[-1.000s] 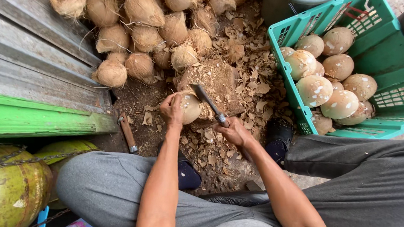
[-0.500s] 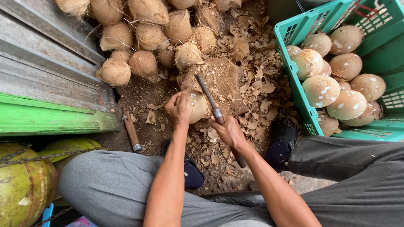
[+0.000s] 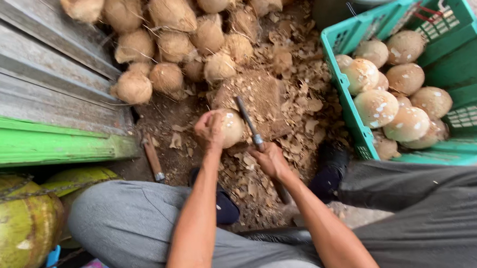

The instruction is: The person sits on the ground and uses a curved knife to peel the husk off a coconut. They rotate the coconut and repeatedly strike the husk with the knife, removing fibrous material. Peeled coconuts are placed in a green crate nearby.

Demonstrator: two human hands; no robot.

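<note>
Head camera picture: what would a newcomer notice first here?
First, the two hands in the middle: the left hand holds a pale coconut on a worn block, and the right hand has its grip on a knife beside it. To the right, a green crate holds peeled coconuts. At the top lies a heap of brown husked coconuts.

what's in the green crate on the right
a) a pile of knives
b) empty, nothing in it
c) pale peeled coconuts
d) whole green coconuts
c: the green crate holds a heap of pale peeled coconuts, while the left hand steadies another coconut and the right hand grips a knife.
</note>
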